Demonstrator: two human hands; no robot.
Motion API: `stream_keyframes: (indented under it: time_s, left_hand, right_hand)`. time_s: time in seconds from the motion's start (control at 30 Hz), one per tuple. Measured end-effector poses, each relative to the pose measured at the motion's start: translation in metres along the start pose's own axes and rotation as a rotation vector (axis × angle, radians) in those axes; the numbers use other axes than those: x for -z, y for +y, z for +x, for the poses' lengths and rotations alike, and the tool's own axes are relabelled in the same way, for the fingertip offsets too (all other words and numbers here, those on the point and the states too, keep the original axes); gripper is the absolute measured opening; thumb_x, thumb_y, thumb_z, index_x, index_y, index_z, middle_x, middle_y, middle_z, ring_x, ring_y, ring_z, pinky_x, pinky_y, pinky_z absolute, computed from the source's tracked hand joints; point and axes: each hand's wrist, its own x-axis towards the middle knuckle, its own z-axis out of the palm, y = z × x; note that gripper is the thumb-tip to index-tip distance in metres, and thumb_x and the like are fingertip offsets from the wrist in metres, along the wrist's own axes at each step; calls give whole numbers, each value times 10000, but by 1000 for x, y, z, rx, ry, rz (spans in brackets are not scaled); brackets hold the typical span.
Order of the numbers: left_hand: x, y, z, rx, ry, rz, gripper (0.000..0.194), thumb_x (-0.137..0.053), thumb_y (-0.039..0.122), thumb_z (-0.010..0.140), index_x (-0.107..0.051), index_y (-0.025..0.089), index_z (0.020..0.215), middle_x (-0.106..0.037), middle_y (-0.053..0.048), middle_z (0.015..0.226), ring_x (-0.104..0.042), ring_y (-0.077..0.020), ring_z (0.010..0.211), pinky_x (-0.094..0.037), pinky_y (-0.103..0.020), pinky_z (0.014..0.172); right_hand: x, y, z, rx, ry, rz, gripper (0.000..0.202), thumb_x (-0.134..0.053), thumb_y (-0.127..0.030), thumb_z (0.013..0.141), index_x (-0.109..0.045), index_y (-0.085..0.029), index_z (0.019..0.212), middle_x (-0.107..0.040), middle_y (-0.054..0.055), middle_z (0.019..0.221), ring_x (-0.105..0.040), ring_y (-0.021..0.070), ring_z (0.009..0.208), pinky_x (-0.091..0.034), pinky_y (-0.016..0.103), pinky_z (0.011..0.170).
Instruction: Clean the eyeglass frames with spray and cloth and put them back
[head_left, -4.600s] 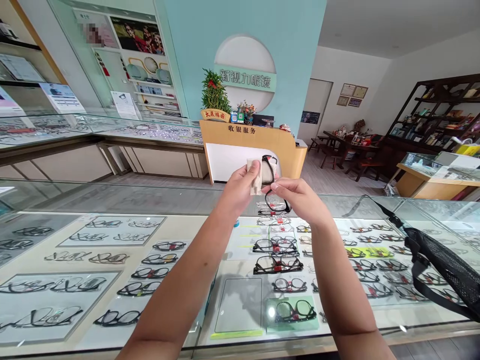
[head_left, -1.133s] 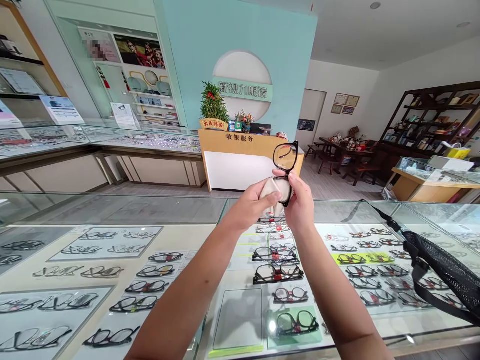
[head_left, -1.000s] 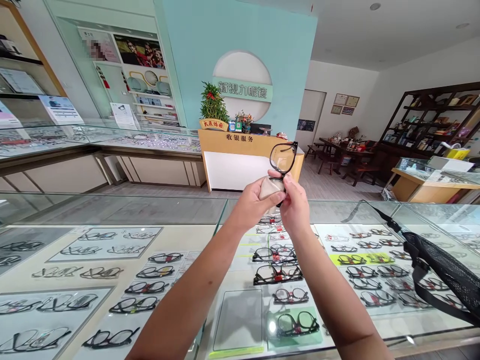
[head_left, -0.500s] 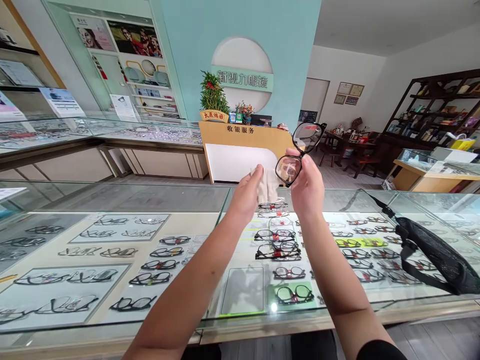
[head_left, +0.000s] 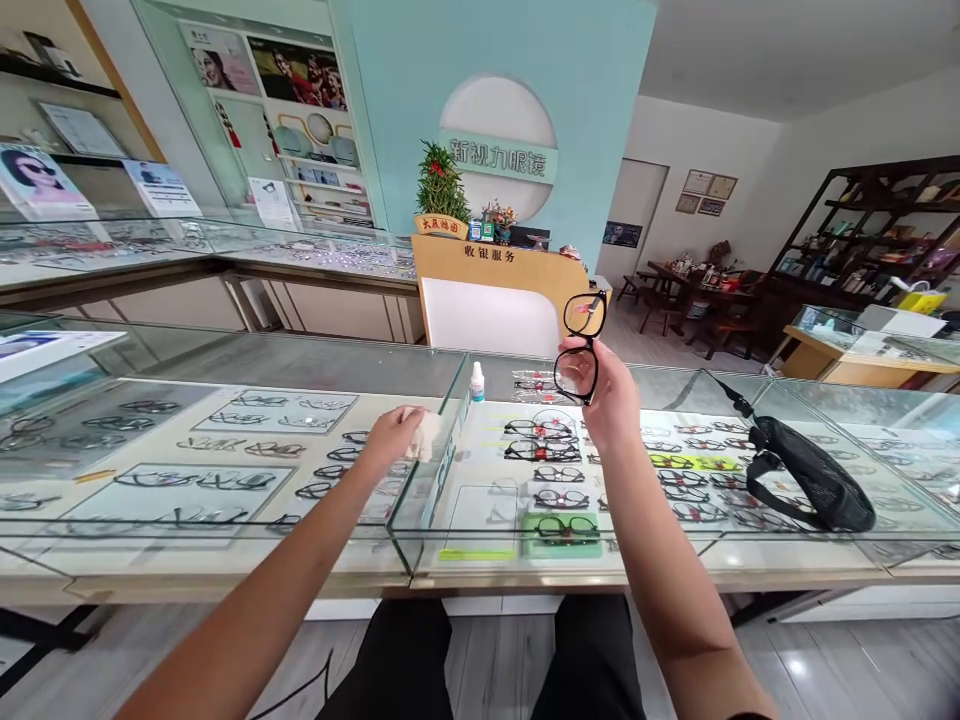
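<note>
Glass-topped display counter spans the space beneath both sets of fingers, with a teal wall and a wooden cash desk beyond them. Compared with a moment ago, the left hand has dropped away from the eyewear, carrying the beige cloth down to the counter, so the lenses are now clear of the fabric and only one hand supports them. The right hand keeps the black full-rim eyeglasses raised, thumb and fingers pinching the bridge, one lens above the fingertips and one below. The left fingers are pressed together over the cloth; whether they touch the glass is unclear. A white dropper-type bottle, now in view, stands between the two hands, its label too small to read.

Above the right fingers, farther off, the wall sign reads 新视力眼镜. Lettering on the desk says 收银服务, and the planter plaque to its upper left appears to read 大展鸿图. No brand is legible on the held frame.
</note>
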Motion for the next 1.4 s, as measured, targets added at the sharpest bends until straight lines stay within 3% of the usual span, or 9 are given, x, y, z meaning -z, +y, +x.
stream_keyframes:
  time_s: [0.2,0.33,0.4,0.5,0.67,0.8,0.93,1.2,1.4]
  left_hand:
    - [50,-16,2,-439,106,38,622,-950,760,556,-597,248,584,-359,80,428,-635,-159,582,-405,-340,695]
    - [56,-9,-6,-619,212,55,727,-911,885,597,-550,256,641,-419,63,532,-739,-246,826,-504,-389,847]
    - [47,0,-15,-652,261,82,685,-876,886,710,-591,264,742,-601,3,679,-740,-327,1064,-538,-477,989]
    - [22,20,-39,-670,244,144,617,-813,813,867,-751,238,1082,-798,-111,1200,-659,-385,1351,-459,-591,1222]
    - [-27,71,-99,-837,-196,252,944,-765,708,966,-468,212,1712,-454,-192,1817,-418,-373,1696,-333,-543,1392]
    - [-49,101,-130,-852,-376,225,1027,-858,730,879,-487,262,1715,-517,-179,1779,-450,-394,1680,-339,-554,1394]
    - [-58,108,-133,-811,-341,218,914,-913,673,843,-612,271,1606,-673,-172,1628,-629,-413,1515,-477,-555,1289]
    - [-73,107,-113,-747,-282,149,697,-951,601,825,-745,260,1396,-828,-138,1288,-754,-358,1261,-557,-510,1161]
    - [-82,130,-75,-722,-245,44,679,-966,544,827,-734,255,1395,-813,-120,1285,-761,-296,1179,-578,-448,1083]
  right_hand:
    - [-2,-18,-34,-82,-155,-102,306,-758,-500,943,-862,-214,911,-848,87,1043,-691,223,843,-557,379,813]
    - [-3,-30,-52,-178,-281,-166,343,-785,-543,950,-873,-216,895,-849,91,1038,-695,228,849,-557,390,830]
    - [-2,-34,-59,-243,-345,-165,372,-810,-573,944,-877,-211,899,-841,87,1008,-692,220,830,-560,385,821]
    - [2,-35,-67,-344,-422,-155,442,-825,-632,939,-875,-194,908,-834,92,967,-688,210,799,-561,371,783]
    - [12,-29,-71,-447,-487,-140,534,-830,-716,924,-847,-182,905,-818,90,911,-705,204,777,-572,352,747]
    - [18,-28,-71,-481,-534,-137,598,-814,-766,919,-833,-169,884,-805,93,880,-697,202,773,-590,355,771]
    - [23,-26,-69,-511,-564,-121,616,-805,-783,920,-842,-170,879,-788,78,830,-686,200,771,-587,344,780]
    - [33,-13,-51,-530,-578,-122,669,-719,-821,965,-842,-165,916,-796,98,890,-679,199,780,-557,338,756]
    - [41,-22,-14,-398,-502,-236,719,-627,-857,1001,-850,-180,907,-794,87,921,-682,203,830,-541,336,795]
